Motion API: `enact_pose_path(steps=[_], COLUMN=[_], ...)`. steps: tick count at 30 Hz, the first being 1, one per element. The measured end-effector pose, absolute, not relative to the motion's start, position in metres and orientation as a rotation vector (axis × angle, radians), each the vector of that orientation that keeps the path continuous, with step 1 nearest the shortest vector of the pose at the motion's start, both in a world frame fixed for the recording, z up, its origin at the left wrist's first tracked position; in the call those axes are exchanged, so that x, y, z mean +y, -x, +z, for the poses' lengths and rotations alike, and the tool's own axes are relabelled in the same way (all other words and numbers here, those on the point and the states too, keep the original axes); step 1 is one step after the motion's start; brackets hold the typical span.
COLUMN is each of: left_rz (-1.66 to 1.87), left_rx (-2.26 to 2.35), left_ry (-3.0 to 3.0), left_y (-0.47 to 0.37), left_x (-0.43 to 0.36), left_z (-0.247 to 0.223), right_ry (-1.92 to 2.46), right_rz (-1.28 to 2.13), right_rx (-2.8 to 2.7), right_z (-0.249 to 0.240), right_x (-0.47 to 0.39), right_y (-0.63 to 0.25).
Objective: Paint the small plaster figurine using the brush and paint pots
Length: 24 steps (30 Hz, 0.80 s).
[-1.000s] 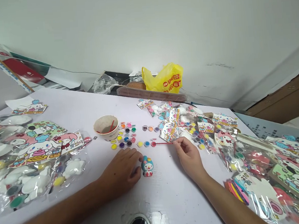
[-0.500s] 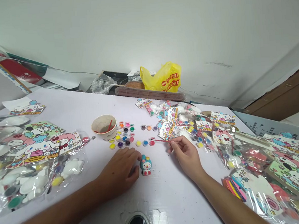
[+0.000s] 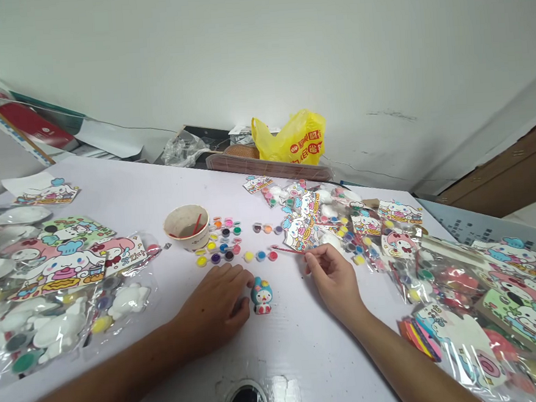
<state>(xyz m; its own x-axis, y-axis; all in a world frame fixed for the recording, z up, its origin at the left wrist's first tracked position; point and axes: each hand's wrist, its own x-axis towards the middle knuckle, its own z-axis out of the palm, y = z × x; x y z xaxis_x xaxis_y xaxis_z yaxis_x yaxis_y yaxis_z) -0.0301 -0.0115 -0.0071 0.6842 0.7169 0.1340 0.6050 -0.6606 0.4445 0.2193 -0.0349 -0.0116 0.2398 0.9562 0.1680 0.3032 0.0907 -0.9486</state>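
Note:
A small painted figurine (image 3: 262, 297), with blue ears, a white face and red patches below, stands upright on the table. My left hand (image 3: 217, 302) rests just left of it, index fingertip at or very near its ear and thumb apart from the index finger; contact is unclear. Between thumb and fingers of my right hand (image 3: 332, 276) is a thin red paintbrush (image 3: 292, 250), pointing left. Its tip hovers by the lid of a strip of paint pots (image 3: 261, 256) in yellow, blue and red. More paint pots (image 3: 215, 258) sit further left.
A paper cup (image 3: 187, 228) holding cloudy water and red brushes stands behind my left hand. Bagged white figurines with paints (image 3: 61, 326) cover the left side, and more packets (image 3: 399, 244) crowd the right. A yellow plastic bag (image 3: 291, 139) lies by the wall.
The paintbrush tip has risen very slightly by the paint lid. Both hands and the figurine look otherwise unmoved.

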Motion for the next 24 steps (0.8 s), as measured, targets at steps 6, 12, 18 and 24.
enact_pose_path(steps=[6, 12, 18, 24], left_rz=[0.617, 0.46, 0.378, 0.347], left_rx=[0.997, 1.072, 1.087, 1.113], left_ry=[-2.532, -2.478, -2.5, -2.484], left_y=[0.0303, 0.0246, 0.0218, 0.0217], left_x=[-0.014, -0.0097, -0.0082, -0.0087], left_z=[-0.0102, -0.0087, -0.0098, -0.0088], right_ry=[1.444, 1.45, 1.467, 1.491], right_rz=[0.757, 0.741, 0.719, 0.686], right_rx=[-1.27, -1.3, -1.317, -1.347], right_z=[-0.0131, -0.0154, -0.0179, -0.0174], right_x=[-0.0361, -0.0355, -0.0353, -0.0357], right_y=[-0.2193, -0.2208, -0.2217, -0.2211])
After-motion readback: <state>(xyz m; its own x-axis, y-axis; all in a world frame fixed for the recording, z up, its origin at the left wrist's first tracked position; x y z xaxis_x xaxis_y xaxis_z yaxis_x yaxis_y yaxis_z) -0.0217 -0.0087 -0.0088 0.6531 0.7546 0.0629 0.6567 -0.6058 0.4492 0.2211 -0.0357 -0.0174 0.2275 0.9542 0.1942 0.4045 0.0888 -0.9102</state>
